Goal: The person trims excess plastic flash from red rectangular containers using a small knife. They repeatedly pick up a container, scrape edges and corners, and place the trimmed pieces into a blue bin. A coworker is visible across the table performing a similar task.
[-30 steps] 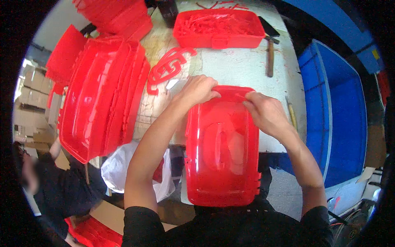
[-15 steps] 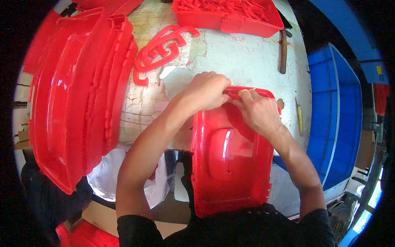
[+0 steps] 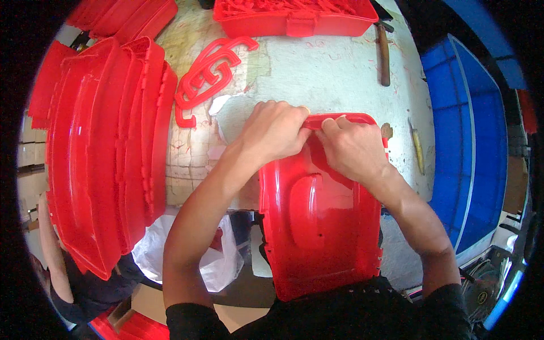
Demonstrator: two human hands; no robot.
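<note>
Step in hand: working the far rim of a red moulded plastic panel (image 3: 320, 226), probably trimming or pressing something at that edge; exact action hidden under the fingers.
Panel position: lying lengthwise in front of the body, near end over the table edge against the torso, far end resting on the worn pale tabletop (image 3: 323, 68).
Left hand (image 3: 272, 133): curled over the panel's far left corner, fingers clamped together on the rim.
Right hand (image 3: 351, 150): pinched onto the same rim just beside the left, thumb and fingers closed on the edge; both hands touching.
Nearby: stack of like red panels (image 3: 102, 153) to the left, loose red handle pieces (image 3: 207, 71) beyond, red tray of parts (image 3: 294, 17) at the far edge, hammer (image 3: 384, 54) and small knife (image 3: 417, 150) to the right, blue crate (image 3: 473, 141) beside the table.
Next move, as judged: calls for steady grip on the rim and even pressure along it, with the panel braced against the body.
</note>
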